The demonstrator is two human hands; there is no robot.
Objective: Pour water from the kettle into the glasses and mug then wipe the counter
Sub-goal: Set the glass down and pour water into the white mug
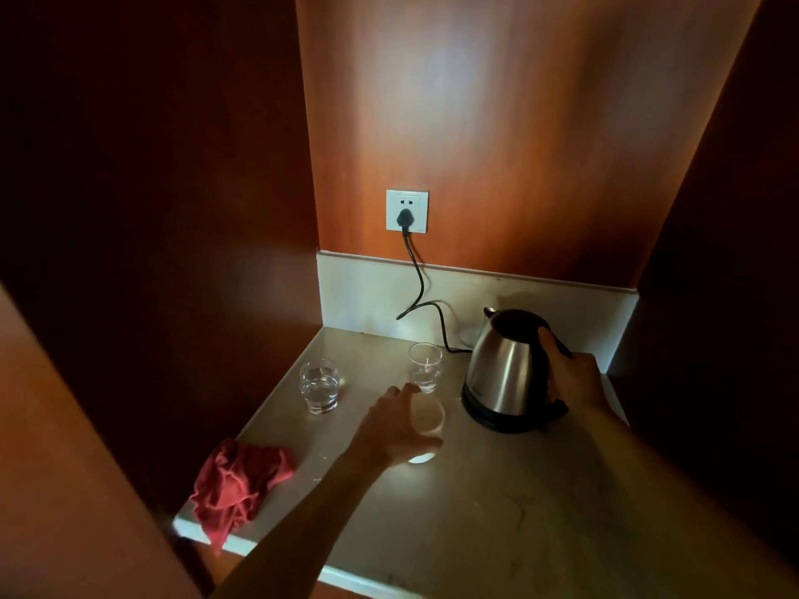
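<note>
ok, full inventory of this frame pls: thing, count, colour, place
kettle: 1, steel with black lid and handle, on its black base, back right of counter
glasses: 2, clear; left one holds water, the other stands beside the kettle
mug: 1, white, centre of counter, partly hidden by the left hand
cloth: 1, red, crumpled at front left edge
counter: 1, beige
socket: 1, white, on the wood back wall, black plug in
cord: 1, black, runs from the socket to the base
left hand: fingers curled around the mug
right hand: grips the kettle handle
</note>
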